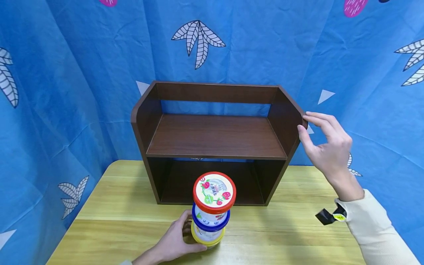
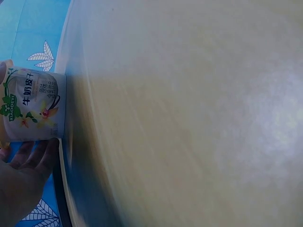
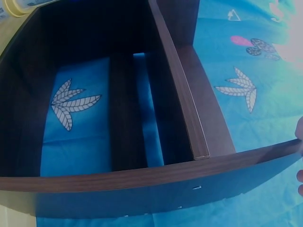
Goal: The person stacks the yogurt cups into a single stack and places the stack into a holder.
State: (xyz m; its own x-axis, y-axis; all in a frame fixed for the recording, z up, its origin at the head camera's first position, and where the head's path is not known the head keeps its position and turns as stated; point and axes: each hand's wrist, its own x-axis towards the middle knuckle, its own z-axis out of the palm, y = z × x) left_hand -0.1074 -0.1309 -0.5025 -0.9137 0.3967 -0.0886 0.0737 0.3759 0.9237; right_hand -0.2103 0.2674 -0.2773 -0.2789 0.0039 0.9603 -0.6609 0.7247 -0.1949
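Observation:
My left hand [image 1: 173,237] curls round the bottom of a stack of three small printed tubs, thumb in front and fingers behind. The top tub [image 1: 214,191] has a red lid with strawberries. Below it come a blue-lidded tub [image 1: 211,221] and a yellow-lidded tub [image 1: 208,237]. In the left wrist view, fingers [image 2: 40,158] lie against the side of a white tub [image 2: 33,105]. My right hand [image 1: 328,147] pinches the upper front edge of the right side panel of a dark brown two-tier shelf [image 1: 215,134]. Only its fingertips enter the right wrist view.
The shelf stands at the back of a light wooden table [image 1: 99,213], behind the tubs. A blue patterned curtain [image 1: 82,92] hangs behind and at the sides. A black strap with a yellow label [image 1: 338,217] hangs from my right wrist.

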